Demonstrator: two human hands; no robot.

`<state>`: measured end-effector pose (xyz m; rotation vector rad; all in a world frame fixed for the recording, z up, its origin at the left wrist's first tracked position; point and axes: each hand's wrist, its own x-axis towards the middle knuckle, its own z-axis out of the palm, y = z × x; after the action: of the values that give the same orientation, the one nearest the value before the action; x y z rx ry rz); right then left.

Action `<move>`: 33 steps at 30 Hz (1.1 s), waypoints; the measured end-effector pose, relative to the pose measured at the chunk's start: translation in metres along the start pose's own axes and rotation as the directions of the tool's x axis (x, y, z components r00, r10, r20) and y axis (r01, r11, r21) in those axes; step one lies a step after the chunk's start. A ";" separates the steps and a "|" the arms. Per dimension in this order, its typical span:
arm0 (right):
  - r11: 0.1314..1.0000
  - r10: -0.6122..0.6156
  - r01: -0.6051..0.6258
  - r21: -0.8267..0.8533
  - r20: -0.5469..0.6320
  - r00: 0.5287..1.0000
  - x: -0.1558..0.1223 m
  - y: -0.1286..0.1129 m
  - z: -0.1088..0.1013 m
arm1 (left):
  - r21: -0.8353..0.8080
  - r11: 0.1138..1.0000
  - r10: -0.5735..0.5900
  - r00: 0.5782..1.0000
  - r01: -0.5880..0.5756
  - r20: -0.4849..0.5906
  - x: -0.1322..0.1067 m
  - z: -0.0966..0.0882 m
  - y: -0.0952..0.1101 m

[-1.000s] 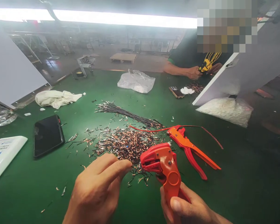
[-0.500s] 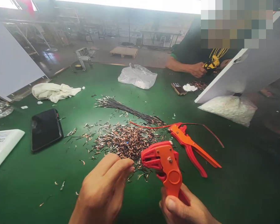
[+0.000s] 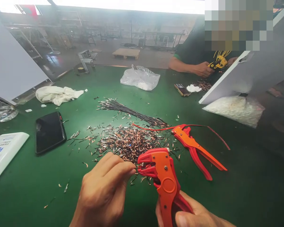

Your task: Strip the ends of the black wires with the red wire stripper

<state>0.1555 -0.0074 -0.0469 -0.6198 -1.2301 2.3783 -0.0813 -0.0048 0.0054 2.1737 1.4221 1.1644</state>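
Observation:
My right hand (image 3: 186, 209) is wrapped round the handles of a red and orange wire stripper (image 3: 164, 173), whose jaws point left. My left hand (image 3: 106, 186) pinches a thin black wire (image 3: 136, 168) between thumb and fingertips. The wire's tip reaches into the stripper's jaws; most of its length is hidden by the hand. Behind the tool lies a heap of short black and copper-coloured wire scraps (image 3: 130, 142). Beyond that heap rests a bundle of black wires (image 3: 130, 111) with bared ends.
A second wire stripper (image 3: 196, 146) lies at right beside a red strip (image 3: 217, 137). A black phone (image 3: 49, 132), a white packet (image 3: 7, 154) and a cream cloth (image 3: 59, 94) lie at left. A clear bag (image 3: 140, 78) sits at the back. Behind a white panel, a co-worker's hand (image 3: 203, 69) holds a yellow-black tool.
The stripper has moved slightly left and its jaws have parted, with the black wire's tip now between them. My right hand has shifted lower on the handles. The view has shifted slightly.

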 end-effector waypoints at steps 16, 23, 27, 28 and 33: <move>0.999 -0.011 0.012 0.030 -0.039 0.999 -0.003 0.009 0.005 | 0.117 0.993 -0.009 0.991 -0.007 0.132 -0.001 -0.008 0.005; 0.999 -0.031 0.029 -0.029 -0.060 0.998 -0.004 0.001 0.013 | 0.113 0.990 0.073 0.989 -0.087 0.127 0.001 -0.017 0.005; 0.998 -0.057 0.057 0.029 -0.007 0.998 0.001 0.013 0.006 | 0.177 0.978 0.095 0.992 -0.110 0.087 0.005 -0.021 0.009; 0.997 -0.060 0.059 0.049 0.009 0.998 0.002 0.017 0.004 | 0.186 0.976 0.100 0.993 -0.109 0.054 0.005 -0.022 0.009; 0.993 -0.065 0.062 0.097 0.024 0.998 0.001 0.021 0.000 | 0.209 0.971 0.097 0.991 -0.114 0.092 0.000 -0.023 0.004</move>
<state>0.1517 -0.0181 -0.0652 -0.5115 -1.1216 2.3843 -0.0964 -0.0107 0.0219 2.4407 1.4734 0.9826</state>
